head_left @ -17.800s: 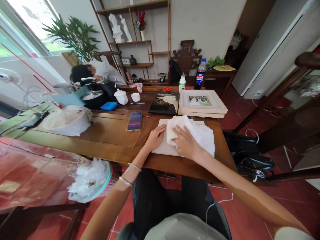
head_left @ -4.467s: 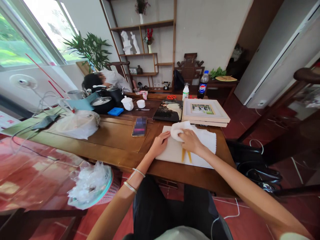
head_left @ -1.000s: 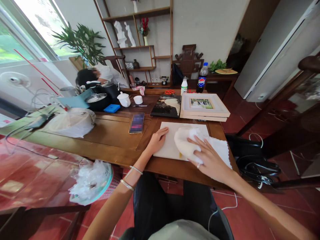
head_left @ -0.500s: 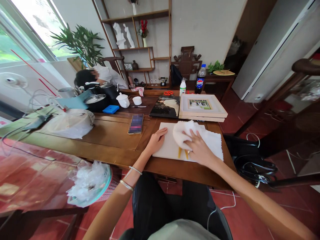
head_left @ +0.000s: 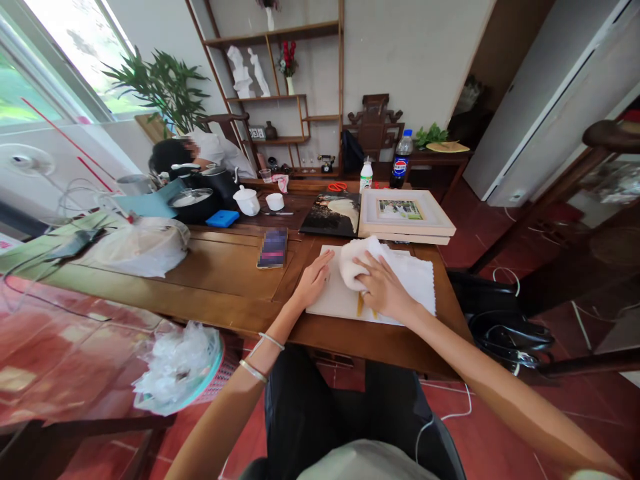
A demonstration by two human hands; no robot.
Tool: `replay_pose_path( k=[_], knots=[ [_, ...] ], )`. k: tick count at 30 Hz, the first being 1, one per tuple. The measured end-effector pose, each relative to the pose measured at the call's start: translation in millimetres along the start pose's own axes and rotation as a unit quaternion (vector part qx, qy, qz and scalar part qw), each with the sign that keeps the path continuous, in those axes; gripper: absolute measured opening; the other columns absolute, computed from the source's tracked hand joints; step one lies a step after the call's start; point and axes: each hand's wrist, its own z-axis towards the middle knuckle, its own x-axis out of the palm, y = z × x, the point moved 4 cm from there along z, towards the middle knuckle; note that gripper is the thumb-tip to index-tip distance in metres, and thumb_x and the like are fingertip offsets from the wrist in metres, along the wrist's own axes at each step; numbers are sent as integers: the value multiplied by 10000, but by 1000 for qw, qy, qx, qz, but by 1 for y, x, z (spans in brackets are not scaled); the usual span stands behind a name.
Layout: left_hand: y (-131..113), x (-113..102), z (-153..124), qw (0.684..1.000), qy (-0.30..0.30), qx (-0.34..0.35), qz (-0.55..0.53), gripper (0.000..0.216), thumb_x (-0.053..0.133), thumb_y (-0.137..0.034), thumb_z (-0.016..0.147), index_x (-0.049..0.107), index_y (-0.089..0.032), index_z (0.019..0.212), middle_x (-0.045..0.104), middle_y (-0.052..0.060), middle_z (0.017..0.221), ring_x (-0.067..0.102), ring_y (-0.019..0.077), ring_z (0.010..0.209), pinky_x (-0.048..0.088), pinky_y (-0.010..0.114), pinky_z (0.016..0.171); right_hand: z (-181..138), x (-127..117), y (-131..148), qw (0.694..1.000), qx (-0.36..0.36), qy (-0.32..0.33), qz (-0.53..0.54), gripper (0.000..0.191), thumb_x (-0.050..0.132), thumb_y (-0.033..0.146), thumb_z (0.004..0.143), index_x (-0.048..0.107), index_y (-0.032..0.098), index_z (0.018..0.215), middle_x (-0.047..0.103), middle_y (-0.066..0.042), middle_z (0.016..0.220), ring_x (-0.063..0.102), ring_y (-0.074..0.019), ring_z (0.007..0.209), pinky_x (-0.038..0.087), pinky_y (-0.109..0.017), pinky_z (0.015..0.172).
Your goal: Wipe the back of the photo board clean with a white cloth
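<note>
By the front edge of the table (head_left: 225, 267), the right hand (head_left: 386, 287) grips a cloth (head_left: 353, 262) on the board (head_left: 330, 301) (yellow stripes (head_left: 359, 305) show); the left hand (head_left: 313, 280) lies flat at its left edge.

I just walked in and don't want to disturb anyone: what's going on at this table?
A person sits at a wooden table. Their right hand holds a bunched white cloth over a pale board, with more of the cloth spread to the right. Their left hand lies flat at the board's left edge. Yellow strips show partly beside the right hand. Just beyond lie a dark picture and a framed photo.
</note>
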Motion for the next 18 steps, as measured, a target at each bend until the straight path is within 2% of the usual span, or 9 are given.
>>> replay_pose_path(
  k=[2,4,7,9,12,14,16,18],
  knots=[
    [-2,-2,-1,1000,-8,-10,-9,445,315,-298,942,468,-183,1344,429,59,1435,341,192,1356,236,397,1142,16,6,17,999,-29,9,-20,409,497,96,703,667,91,1075,448,-174,1393,243,-369,1361,179,-568,1098],
    [-3,-3,-1,1000,-11,-15,-13,463,280,-330,955,440,-183,1364,408,53,1450,317,184,1367,221,388,1147,17,10,39,996,-80,19,-22,389,507,123,720,667,66,1071,465,-198,1371,278,-373,1345,188,-543,1102],
    [-5,-3,-2,1000,-1,-16,-14,469,246,-344,962,466,-185,1345,441,48,1429,348,179,1352,238,378,1143,-2,8,68,988,-149,31,-6,380,518,151,726,667,79,1068,483,-188,1357,302,-351,1338,195,-497,1111],
    [-5,-2,-2,1000,7,-18,-9,466,238,-340,965,501,-180,1315,478,56,1400,391,183,1327,270,379,1131,-20,1,76,983,-176,48,12,361,531,167,714,678,97,1036,505,-178,1339,341,-341,1318,215,-484,1106],
    [-3,1,-1,1000,14,-9,12,436,280,-311,955,550,-163,1265,535,82,1345,446,195,1288,317,384,1107,-43,-16,68,976,-190,87,54,342,531,155,678,687,139,981,590,-143,1245,470,-307,1219,300,-457,1061],
    [-2,3,0,999,17,7,27,389,372,-268,921,579,-154,1229,571,96,1304,484,213,1255,344,397,1091,-49,-26,50,977,-168,107,72,329,498,118,665,687,174,929,668,-101,1087,567,-270,1079,394,-415,972],
    [0,5,0,999,21,23,37,367,444,-209,873,600,-160,1202,590,96,1280,506,226,1233,355,418,1084,-46,-33,27,987,-114,95,68,337,459,96,673,678,185,914,684,-80,976,605,-248,957,447,-372,865],
    [0,6,0,998,25,28,43,366,461,-168,848,618,-175,1179,596,85,1273,509,226,1231,340,436,1094,-35,-36,1,997,-36,57,48,356,437,94,688,668,178,945,678,-88,960,608,-253,905,453,-355,801]
  ],
)
